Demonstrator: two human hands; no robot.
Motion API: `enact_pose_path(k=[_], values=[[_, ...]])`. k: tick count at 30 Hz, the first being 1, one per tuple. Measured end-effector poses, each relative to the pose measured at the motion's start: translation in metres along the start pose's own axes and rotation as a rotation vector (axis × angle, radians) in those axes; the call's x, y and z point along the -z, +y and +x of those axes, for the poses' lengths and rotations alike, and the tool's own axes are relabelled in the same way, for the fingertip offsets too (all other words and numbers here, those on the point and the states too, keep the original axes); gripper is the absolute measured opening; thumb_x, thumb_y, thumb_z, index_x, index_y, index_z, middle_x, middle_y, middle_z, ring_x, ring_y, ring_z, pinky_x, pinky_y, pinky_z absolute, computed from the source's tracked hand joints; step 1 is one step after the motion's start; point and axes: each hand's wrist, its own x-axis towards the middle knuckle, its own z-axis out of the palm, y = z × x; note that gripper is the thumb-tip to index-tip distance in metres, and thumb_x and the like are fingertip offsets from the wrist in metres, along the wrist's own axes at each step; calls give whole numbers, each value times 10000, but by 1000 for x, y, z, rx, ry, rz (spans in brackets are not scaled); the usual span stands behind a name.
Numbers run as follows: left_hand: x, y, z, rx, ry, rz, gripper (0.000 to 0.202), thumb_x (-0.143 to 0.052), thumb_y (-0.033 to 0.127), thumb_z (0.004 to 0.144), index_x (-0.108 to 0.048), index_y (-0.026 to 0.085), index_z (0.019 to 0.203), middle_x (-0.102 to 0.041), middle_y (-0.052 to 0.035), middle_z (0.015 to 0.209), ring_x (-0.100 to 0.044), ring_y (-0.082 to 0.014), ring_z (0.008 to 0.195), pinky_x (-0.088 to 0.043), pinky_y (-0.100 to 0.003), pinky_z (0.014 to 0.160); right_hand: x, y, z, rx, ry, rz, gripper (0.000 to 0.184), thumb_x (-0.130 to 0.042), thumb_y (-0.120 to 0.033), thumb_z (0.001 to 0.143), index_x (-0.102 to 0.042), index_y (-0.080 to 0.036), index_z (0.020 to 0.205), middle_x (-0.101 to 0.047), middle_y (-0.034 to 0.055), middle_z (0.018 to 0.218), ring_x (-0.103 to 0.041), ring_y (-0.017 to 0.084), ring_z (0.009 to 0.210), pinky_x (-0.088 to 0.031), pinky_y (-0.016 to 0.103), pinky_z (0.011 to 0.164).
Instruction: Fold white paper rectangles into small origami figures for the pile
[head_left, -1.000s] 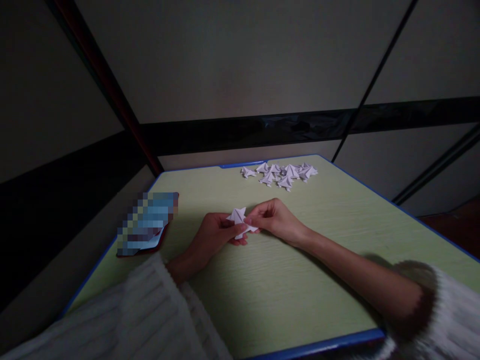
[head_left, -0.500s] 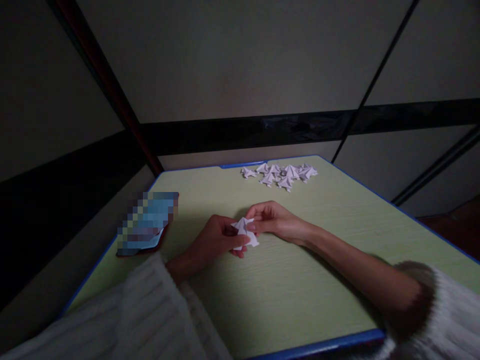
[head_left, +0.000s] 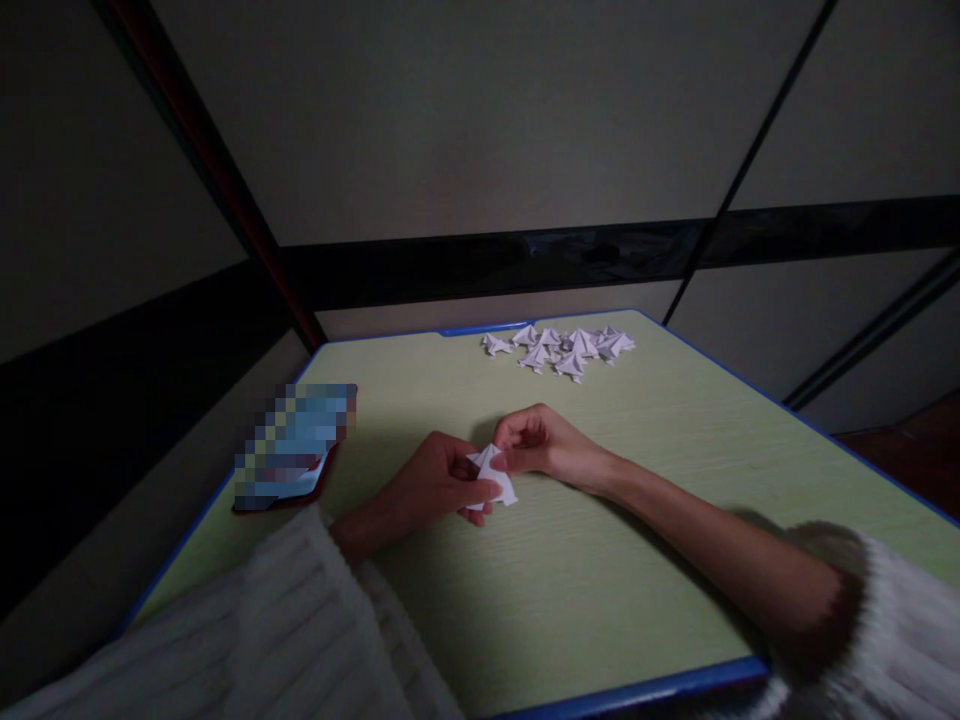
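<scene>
A small folded white paper piece is held just above the pale green table, near its middle. My left hand grips it from the left, thumb and fingers closed on its lower part. My right hand pinches its top right corner with curled fingers. Both forearms rest on the table, in white knitted sleeves.
A cluster of several finished folded white paper pieces lies at the table's far edge. A blurred blue flat object on a dark red backing sits at the left edge. The table has a blue rim. Dark wall rails run behind.
The paper piece has been turned and lowered between my hands. My right hand's fingers have curled in tighter on its upper corner. The rest is unchanged.
</scene>
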Motion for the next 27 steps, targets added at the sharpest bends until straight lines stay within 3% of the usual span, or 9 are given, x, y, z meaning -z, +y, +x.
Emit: enact_pose_path(k=[6,22,27], values=[[3,-3,0,25,-71,5,109,-637,197,561,-601,95,576,-582,12,450,-515,-81,369,-429,-192,405,4,-1,0,-24,-88,12,109,-643,-174,572,-578,-87,591,-543,-35,466,-459,34,420,-339,177,443],[-1,-2,4,5,22,49,133,-587,197,613,-575,100,522,-576,7,445,-518,-73,401,-387,-168,412,-8,-1,-1,113,185,-152,158,-597,-157,606,-472,-114,519,-409,-62,435,-332,26,408,-230,182,402],[0,1,2,12,33,33,148,-574,198,619,-585,97,511,-580,0,441,-527,-82,409,-400,-183,441,-9,0,0,123,109,-144,169,-558,-238,670,-462,-122,593,-416,-63,453,-344,31,410,-239,172,395]])
